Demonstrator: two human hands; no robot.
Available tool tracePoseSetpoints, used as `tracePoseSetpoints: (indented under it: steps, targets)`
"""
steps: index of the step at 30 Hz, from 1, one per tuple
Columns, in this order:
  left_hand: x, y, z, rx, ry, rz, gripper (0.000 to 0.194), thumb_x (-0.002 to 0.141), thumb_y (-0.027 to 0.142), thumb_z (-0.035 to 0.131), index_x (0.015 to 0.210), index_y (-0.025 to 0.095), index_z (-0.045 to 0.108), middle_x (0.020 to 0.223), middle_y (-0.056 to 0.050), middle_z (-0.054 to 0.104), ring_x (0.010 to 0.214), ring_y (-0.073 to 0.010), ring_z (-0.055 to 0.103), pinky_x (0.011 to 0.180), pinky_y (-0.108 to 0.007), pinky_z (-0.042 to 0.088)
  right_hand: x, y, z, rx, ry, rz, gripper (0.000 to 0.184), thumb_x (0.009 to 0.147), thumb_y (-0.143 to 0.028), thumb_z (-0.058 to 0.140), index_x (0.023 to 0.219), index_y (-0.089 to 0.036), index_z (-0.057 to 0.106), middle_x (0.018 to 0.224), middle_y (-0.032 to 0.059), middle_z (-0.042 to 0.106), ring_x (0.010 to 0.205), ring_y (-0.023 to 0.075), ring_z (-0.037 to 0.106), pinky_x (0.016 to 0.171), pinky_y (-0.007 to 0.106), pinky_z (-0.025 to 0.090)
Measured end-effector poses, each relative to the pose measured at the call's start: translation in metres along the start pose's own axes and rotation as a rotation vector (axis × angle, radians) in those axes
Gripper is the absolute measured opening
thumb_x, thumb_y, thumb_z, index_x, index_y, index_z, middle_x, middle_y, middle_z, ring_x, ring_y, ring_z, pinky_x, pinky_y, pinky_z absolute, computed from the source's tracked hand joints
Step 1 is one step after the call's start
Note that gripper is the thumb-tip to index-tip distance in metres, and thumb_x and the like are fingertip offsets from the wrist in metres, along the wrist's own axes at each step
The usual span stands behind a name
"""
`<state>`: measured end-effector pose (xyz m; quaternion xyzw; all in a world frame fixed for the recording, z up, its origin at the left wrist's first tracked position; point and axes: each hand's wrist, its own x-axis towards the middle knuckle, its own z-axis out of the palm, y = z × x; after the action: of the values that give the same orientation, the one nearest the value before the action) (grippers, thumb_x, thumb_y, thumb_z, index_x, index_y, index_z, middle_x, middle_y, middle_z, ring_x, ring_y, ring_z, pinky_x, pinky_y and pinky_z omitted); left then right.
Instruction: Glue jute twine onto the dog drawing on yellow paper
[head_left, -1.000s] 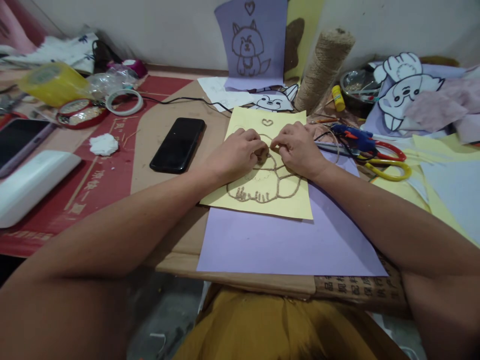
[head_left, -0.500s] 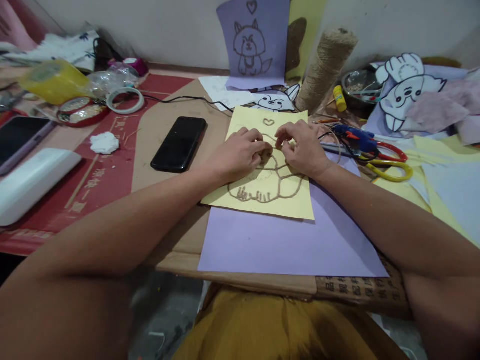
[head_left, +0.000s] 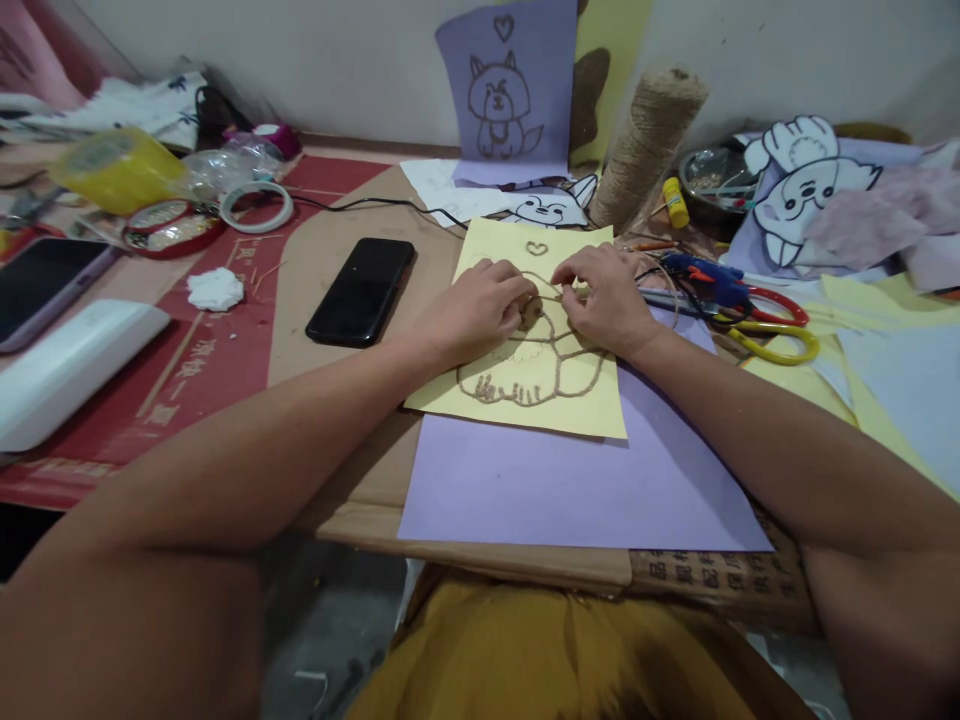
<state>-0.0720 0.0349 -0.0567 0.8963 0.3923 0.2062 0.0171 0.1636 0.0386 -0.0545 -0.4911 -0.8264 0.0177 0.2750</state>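
Observation:
A sheet of yellow paper [head_left: 517,412] lies over a larger purple sheet [head_left: 585,500]. On the yellow sheet is an animal figure outlined in brown twine [head_left: 557,362], with a small twine heart [head_left: 536,248] above it. My left hand [head_left: 495,308] rests on the figure's upper left part, its fingers curled together and pointing down at the lines. Facing it from the right, my right hand [head_left: 600,295] has thumb and forefinger bent close together at the outline. Whatever is between the fingertips of either hand is too small to make out.
A black phone [head_left: 361,290] lies left of the papers. Behind stand a twine spool [head_left: 649,140] and a purple sheet with a twine fox [head_left: 502,100]. Scissors with yellow handles [head_left: 780,342], a glue stick [head_left: 675,203] and paper cutouts [head_left: 806,190] are at right; tape rolls [head_left: 256,207] at left.
The view has shifted slightly. Both hands stay at nearly the same place on the yellow paper, with only small finger movement.

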Motion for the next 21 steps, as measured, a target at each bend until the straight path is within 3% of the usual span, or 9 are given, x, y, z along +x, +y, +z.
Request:
tracePoseSetpoints:
  steps: [10,21]
  targets:
    - [-0.0013,0.0003,-0.0009,0.004,-0.038,0.018,0.042,0.105,0.014,0.054,0.136,0.022,0.082,0.131,-0.014,0.073,0.116,-0.0311,0.065,0.107,-0.049,0.055,-0.0027,-0.0036,-0.0038,-0.1,-0.093,-0.018,0.019,0.1,-0.023,0.061,0.097,-0.021,0.08,0.11,0.0138,0.076,0.116,0.0364,0.059,0.102,0.052,0.03]
    - [-0.0015,-0.0004,-0.0026,0.015,-0.048,0.017,0.04,0.105,0.014,0.053,0.132,0.023,0.081,0.132,-0.013,0.071,0.118,-0.0308,0.065,0.106,-0.048,0.055,-0.0047,-0.0039,-0.0037,-0.118,-0.128,-0.088,0.026,0.102,-0.017,0.052,0.104,-0.021,0.078,0.106,0.0127,0.079,0.111,0.0329,0.06,0.096,0.049,0.026]
